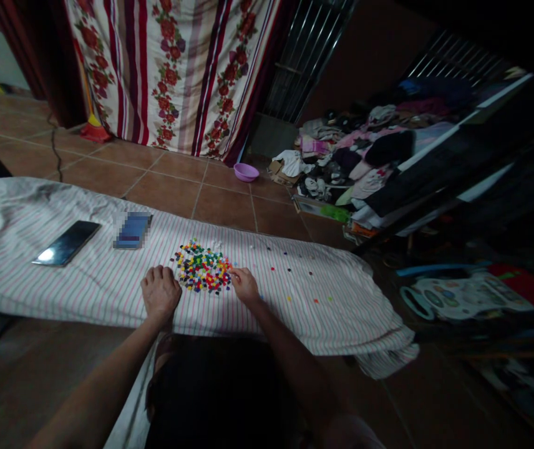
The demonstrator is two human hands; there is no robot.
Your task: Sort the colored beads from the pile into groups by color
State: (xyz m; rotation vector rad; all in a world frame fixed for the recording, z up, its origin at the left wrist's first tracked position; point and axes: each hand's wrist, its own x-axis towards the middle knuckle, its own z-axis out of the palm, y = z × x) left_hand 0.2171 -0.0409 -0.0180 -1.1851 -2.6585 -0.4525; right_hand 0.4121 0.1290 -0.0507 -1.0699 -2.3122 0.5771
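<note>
A pile of small multicoloured pieces (pixel 205 267), like beads or tiny cubes, is spread on a striped cloth (pixel 108 293). My left hand (pixel 160 291) rests palm down on the cloth at the pile's left edge, fingers loosely stretched and holding nothing visible. At the right edge of the pile, my right hand (pixel 245 285) has thumb and forefinger pinched together; whatever is between them is too small to make out. Farther right, single pieces lie apart, among them a red piece (pixel 272 269), a yellow piece (pixel 289 299) and an orange piece (pixel 315 301).
A dark phone or tablet (pixel 68 243) and a phone with a blurred screen (pixel 132 231) lie left on the cloth. Beyond its far edge, a purple basin (pixel 246 173) stands on the tiled floor near a flowered curtain (pixel 168 75). Heaped clothes (pixel 342 149) lie back right.
</note>
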